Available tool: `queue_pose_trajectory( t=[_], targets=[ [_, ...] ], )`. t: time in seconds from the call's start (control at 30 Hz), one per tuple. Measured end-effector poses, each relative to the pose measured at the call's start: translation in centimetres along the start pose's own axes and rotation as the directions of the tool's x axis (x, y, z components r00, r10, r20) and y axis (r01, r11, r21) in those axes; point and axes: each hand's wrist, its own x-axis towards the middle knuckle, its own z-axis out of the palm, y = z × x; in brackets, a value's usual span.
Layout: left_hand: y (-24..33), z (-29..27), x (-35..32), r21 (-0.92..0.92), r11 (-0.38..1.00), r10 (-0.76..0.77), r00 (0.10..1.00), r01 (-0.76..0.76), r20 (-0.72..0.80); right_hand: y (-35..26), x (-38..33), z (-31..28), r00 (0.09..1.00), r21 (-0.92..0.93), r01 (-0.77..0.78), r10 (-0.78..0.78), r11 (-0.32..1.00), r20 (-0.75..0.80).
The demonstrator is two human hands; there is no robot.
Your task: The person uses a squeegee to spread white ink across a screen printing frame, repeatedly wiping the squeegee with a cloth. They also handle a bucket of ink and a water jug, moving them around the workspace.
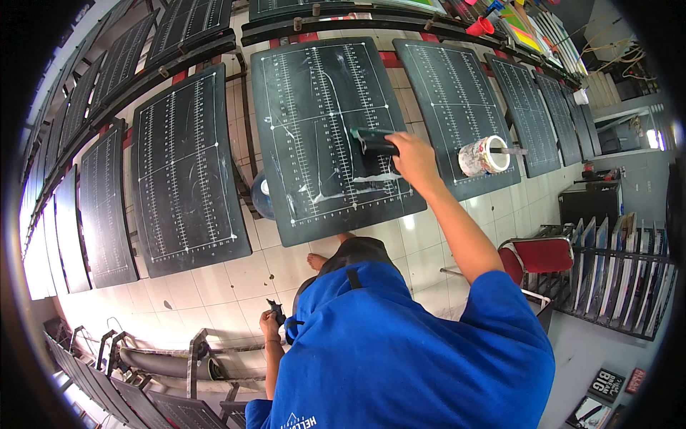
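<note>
Before me a dark printing board (286,171) bears white ruler marks and crossing lines, with whitish streaks smeared over its surface. My right hand (416,159) is closed around one end of a black flat spreader (379,146) with a greenish edge, low over the middle of this board. A white streak (377,178) lies just below the spreader. Down by my left side, my left hand (270,325) grips a small dark, crumpled cloth-like piece (275,308); its exact kind is unclear.
A paint-smeared white tub (474,159) with a stick across its mouth stands on the neighbouring board (446,93). More boards (187,171) line the left. A blue round container (263,196) sits beneath. To the right are a red chair (539,256) and a rack of panels (618,275).
</note>
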Motion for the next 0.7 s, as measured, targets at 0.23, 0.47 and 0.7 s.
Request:
queue_pose_trajectory(
  t=[0.23, 0.47, 0.7],
  targets=[
    [-2.2, -0.8, -1.8, -0.1, 0.994, -0.058, 0.996, 0.051, -0.073, -2.7, -7.2, -0.1, 0.983, -0.044, -0.039, 0.046, 0.998, 0.175],
    [-5.5, -0.1, -1.6, -0.066, 0.996, -0.065, 0.998, 0.064, -0.017, -4.5, -7.1, 0.6, 0.954, -0.299, -0.249, 0.286, 0.921, 0.086],
    [-7.7, 0.0, -0.8, -0.196, 0.978, -0.074, 0.997, 0.072, 0.001, -17.4, -7.0, 6.0, 0.966, -0.174, -0.178, 0.206, 0.969, 0.158]
  ],
)
